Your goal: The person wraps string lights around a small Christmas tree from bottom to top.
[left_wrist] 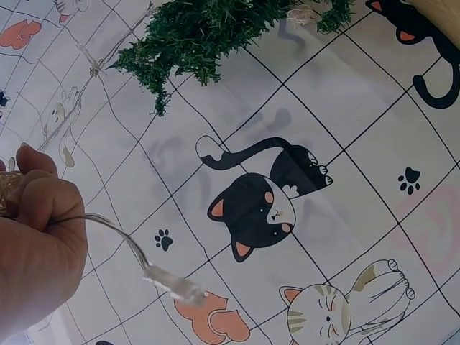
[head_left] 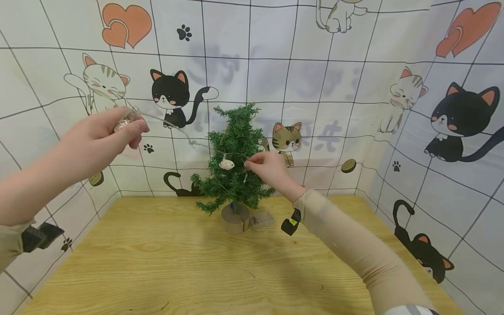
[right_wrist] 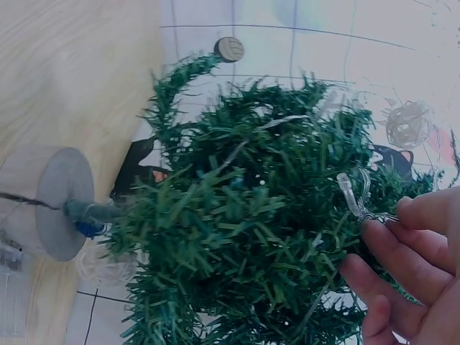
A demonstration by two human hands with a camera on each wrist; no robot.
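A small green artificial Christmas tree stands upright in the middle. My left hand, raised at the left, grips part of a string of lights with a pale woven ball in the fingers. From there the clear wire runs across to the tree. In the left wrist view, a clear bulb piece dangles out of that hand. At the tree's right side my right hand pinches the wire beside a clear bulb. A white woven ball hangs at the front of the branches.
The tree's round wooden base sits toward the back of the wood-grain table. Beside it lies a clear plastic box, perhaps a battery case. A cat-printed grid cloth encloses the back and sides.
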